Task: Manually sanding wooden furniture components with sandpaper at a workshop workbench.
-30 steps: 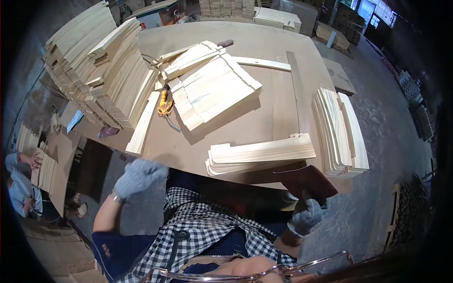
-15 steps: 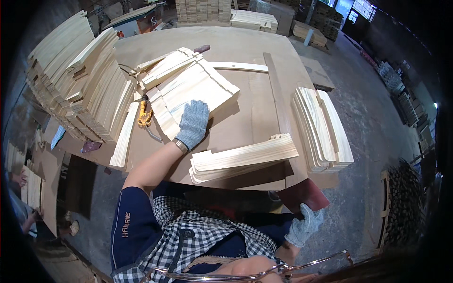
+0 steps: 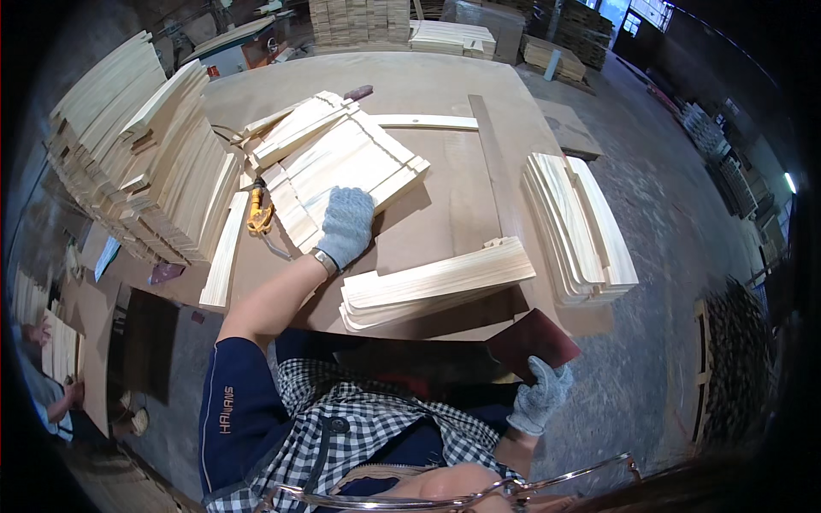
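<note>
My left hand point(image 3: 346, 227), in a grey knitted glove, rests at the near right edge of a group of pale wooden boards point(image 3: 329, 175) lying side by side on the table. Its fingers are curled over the boards' edge, and their tips are hidden. My right hand point(image 3: 542, 398), gloved too, grips a dark red sheet of sandpaper point(image 3: 534, 342) by its lower edge, off the table's front right corner. Between the hands, a short stack of shaped wooden pieces point(image 3: 436, 278) lies along the front edge.
A yellow power tool point(image 3: 259, 214) with a cord lies left of the boards. Tall stacks of wooden pieces point(image 3: 145, 162) stand at the left; another stack point(image 3: 581, 231) sits at the right edge. A wooden strip point(image 3: 496, 171) crosses the tabletop point(image 3: 428, 73). Another person's arm point(image 3: 64, 402) shows far left.
My left hand's fingers have gone from stretched out on the boards to curled. My right hand has lifted the sandpaper slightly up and leftward, toward the table's corner.
</note>
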Available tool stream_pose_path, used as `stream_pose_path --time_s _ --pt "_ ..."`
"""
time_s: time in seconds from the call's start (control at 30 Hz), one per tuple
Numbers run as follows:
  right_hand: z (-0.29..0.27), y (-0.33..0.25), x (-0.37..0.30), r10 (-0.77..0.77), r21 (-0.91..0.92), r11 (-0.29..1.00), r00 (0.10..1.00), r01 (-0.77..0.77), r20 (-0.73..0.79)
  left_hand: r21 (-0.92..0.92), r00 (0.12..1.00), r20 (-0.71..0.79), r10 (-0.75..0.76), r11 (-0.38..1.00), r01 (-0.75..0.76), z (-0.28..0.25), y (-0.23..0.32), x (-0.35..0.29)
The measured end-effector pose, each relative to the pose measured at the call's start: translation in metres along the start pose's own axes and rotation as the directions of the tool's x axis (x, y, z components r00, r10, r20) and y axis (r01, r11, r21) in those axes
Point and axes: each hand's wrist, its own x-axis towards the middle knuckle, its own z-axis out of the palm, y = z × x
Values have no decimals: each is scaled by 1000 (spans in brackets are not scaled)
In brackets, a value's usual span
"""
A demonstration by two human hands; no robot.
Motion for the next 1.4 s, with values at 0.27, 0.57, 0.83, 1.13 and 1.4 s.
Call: stream_pose_path --time_s 0.27,0.57,0.83,1.13,1.4 --pt "-14 -11 18 -69 -151 988 981 41 -183 -670 988 9 -155 732 121 -130 -1 23" --pt "29 -28 51 11 -50 999 987 -19 -158 -744 953 139 269 663 -79 -125 74 -15" --pt "37 -42 88 -125 -72 989 989 130 75 -562 948 -120 293 768 -309 -116 101 -33" --pt "117 -27 139 -195 -234 931 923 281 333 -532 973 79 215 835 -141 -110 114 -42" --pt "113 -33 142 -332 -150 918 917 368 221 -502 980 59 192 854 -138 -112 118 -44"
